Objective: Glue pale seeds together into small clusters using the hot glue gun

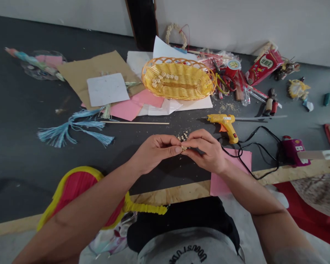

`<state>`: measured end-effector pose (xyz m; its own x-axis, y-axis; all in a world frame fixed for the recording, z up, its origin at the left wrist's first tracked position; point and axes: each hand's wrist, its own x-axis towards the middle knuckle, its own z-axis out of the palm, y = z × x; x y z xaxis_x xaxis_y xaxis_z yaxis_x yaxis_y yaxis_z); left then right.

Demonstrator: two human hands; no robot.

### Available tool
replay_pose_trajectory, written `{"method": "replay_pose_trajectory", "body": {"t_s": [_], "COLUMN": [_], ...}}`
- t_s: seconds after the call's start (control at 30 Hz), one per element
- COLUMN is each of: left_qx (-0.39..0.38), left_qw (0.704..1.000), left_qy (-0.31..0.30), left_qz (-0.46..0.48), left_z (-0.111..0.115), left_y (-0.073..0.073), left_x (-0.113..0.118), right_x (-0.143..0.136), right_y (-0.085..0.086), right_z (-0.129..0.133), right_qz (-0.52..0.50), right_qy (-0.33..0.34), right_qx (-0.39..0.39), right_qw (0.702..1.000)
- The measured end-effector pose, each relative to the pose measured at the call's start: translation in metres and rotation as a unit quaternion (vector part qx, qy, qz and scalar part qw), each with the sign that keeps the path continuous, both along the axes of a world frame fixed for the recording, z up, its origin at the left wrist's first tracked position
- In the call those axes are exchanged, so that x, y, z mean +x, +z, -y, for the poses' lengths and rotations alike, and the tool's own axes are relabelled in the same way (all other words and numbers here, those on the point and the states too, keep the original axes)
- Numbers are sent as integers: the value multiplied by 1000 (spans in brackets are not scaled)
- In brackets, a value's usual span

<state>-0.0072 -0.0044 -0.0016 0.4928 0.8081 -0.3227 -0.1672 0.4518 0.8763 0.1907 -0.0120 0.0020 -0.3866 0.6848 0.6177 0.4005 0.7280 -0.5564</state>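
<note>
My left hand and my right hand meet above the dark table, thumbs and fingertips pinched together on a small cream-coloured piece. Its exact shape is partly hidden by my fingers. Just behind the fingertips lies a little heap of pale crumb-like bits. A yellow woven basket farther back holds a short row of similar cream clusters. To the right of my hands, a yellow glue gun lies on its side.
Blue tassels and a thin wooden stick lie left. A red and yellow padded object sits under my left forearm. A black cable loops right, near a purple device. Pink paper overlaps the table's wooden edge.
</note>
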Motion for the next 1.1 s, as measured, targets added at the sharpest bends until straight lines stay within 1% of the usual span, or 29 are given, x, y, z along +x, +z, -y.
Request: {"method": "replay_pose_trajectory", "body": {"t_s": [0.2, 0.37, 0.5, 0.8, 0.9, 1.0, 1.1], "left_qx": [1, 13, 22, 37, 35, 30, 17], "left_qw": [1000, 1000, 1000, 999, 999, 999, 999], "left_qy": [11, 11, 8, 21, 6, -10, -6], "left_qz": [-8, -12, -6, 7, 10, 21, 28], "left_z": [0, -1, -1, 1, 1, 1, 2], "left_y": [0, 3, 3, 0, 0, 0, 0], "left_x": [0, 1, 0, 0, 0, 0, 1], "right_x": [-1, -1, -1, -3, -2, -2, -2], "right_y": [-1, -1, -1, -1, 0, 2, 4], "right_z": [-1, 1, 2, 0, 0, 1, 2], "right_qz": [12, 7, 2, -12, -16, -24, -25], "right_qy": [-12, -19, -32, -13, 2, 24, 26], "right_qx": [-1, 2, 4, -4, -21, -17, -9], "right_qw": [1000, 1000, 999, 1000, 1000, 999, 999]}}
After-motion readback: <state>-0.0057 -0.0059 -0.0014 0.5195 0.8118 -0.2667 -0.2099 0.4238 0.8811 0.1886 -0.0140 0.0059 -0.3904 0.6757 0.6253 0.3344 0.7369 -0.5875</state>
